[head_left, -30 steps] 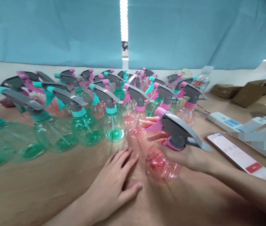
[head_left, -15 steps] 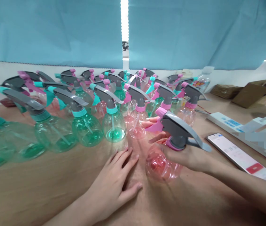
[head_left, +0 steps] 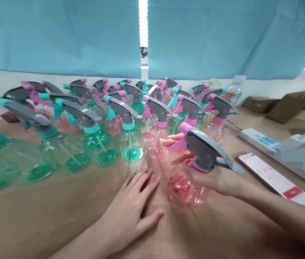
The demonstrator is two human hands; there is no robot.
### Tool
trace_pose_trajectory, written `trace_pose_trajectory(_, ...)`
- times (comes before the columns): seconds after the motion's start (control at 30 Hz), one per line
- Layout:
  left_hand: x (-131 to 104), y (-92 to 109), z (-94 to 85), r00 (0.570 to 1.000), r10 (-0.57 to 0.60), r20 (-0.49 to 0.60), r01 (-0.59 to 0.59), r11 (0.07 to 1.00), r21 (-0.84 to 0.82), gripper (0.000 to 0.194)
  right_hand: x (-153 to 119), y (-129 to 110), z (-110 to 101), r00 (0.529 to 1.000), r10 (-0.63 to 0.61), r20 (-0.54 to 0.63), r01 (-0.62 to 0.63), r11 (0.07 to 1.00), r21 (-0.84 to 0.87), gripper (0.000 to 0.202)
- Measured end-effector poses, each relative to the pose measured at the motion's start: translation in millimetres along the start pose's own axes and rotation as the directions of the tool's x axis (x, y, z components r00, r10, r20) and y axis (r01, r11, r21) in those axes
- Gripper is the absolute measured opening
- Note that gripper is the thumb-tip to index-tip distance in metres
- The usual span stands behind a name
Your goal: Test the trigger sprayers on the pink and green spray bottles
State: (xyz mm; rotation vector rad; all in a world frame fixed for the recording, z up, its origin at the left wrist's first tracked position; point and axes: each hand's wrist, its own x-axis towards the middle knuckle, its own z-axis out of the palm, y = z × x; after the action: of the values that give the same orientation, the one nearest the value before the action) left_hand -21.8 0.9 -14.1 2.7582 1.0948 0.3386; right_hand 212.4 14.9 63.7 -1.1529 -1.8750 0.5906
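My right hand (head_left: 217, 180) is wrapped round a pink spray bottle (head_left: 180, 189), just below its pink collar. That bottle stands on the tabletop, with its grey trigger head, pink nozzle and pink trigger above my grip. Some of my right fingers are partly hidden behind it. My left hand (head_left: 130, 205) lies flat on the wood to the left, fingers stretched out, holding nothing. Just beyond my left fingertips stand a green spray bottle (head_left: 131, 145) with a turquoise collar and another pink spray bottle (head_left: 161, 124).
Several more green and pink spray bottles crowd the back and left, including a green one (head_left: 101, 149). At right lie a phone (head_left: 271, 176) and a white power strip (head_left: 265, 140). Behind them are a cardboard box (head_left: 289, 106) and a labelled clear bottle (head_left: 234, 90). Blue curtains (head_left: 60, 36) hang behind.
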Motion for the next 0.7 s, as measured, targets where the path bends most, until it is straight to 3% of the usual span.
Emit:
trace_pose_trajectory(0.27, 0.5, -1.4, 0.0, 1.000, -0.002, 0.003, 0.002, 1.000, 0.006, 0.061, -1.9, -1.3, -5.4, 0.979, 0.107, 0.175, -0.134, 0.979, 0.151, 0.011)
trace_pose_trajectory(0.47, 0.5, -0.8, -0.4, 1.000, 0.008, 0.005, -0.008, 1.000, 0.011, 0.061, -0.2, -10.5, -6.0, 0.993, 0.097, 0.060, -0.104, 0.987, 0.126, 0.015)
trace_pose_trajectory(0.7, 1.1, -0.8, -1.0, 1.000, 0.008, -0.007, -0.008, 1.000, 0.003, 0.060, -1.3, -8.4, -8.8, 0.978, 0.156, 0.139, -0.175, 0.976, 0.131, 0.021)
